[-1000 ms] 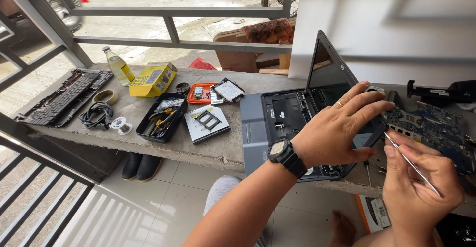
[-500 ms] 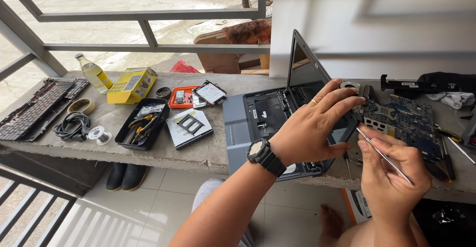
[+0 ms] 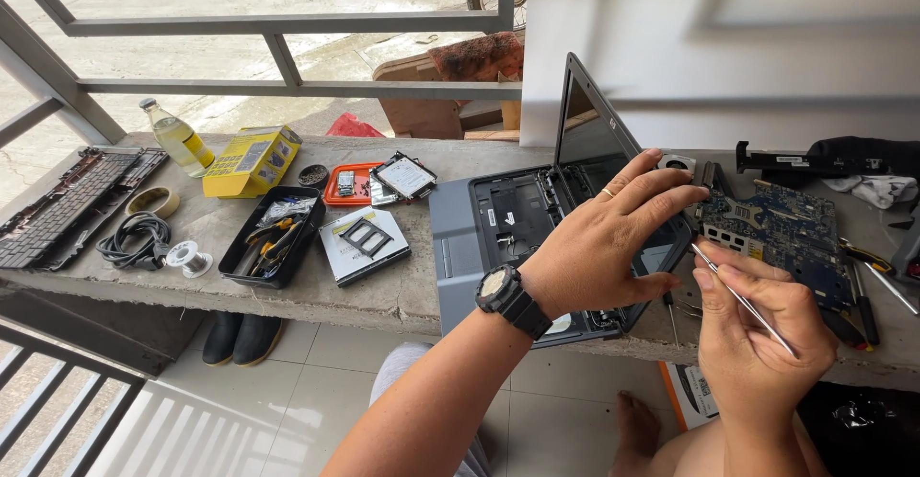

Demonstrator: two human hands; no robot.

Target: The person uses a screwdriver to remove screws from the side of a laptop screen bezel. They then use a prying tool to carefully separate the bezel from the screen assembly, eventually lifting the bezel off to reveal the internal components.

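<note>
1. The left hand [image 3: 599,242] lies palm down, fingers [image 3: 661,199] spread and loosely curved, over the right rear corner of the opened grey laptop base [image 3: 508,238]. It grips nothing. It wears 1 black wristwatch [image 3: 505,295] and 1 thin ring.
2. The right hand [image 3: 762,329] has its fingers pinched shut on 1 slim metal tool [image 3: 743,300], probably tweezers. The shaft runs diagonally, and its tip is at the laptop's right edge, just below the left fingertips.
3. The laptop base sits on the rough concrete table [image 3: 383,295]. Its dark screen [image 3: 594,127] stands tilted upright.
4. 1 blue circuit board [image 3: 791,228], densely populated, lies flat just right of the laptop.
5. 1 removed black keyboard [image 3: 72,199] lies at the far left end of the table.
6. 1 clear glass bottle [image 3: 177,139] of pale liquid stands beside 1 yellow box-shaped device [image 3: 254,159].
7. 1 black rectangular tray [image 3: 268,238] holds small hand tools. 1 orange tray [image 3: 350,185] holds small parts.
8. 1 coiled black cable [image 3: 134,240] lies next to 1 solder spool [image 3: 190,259].
</note>
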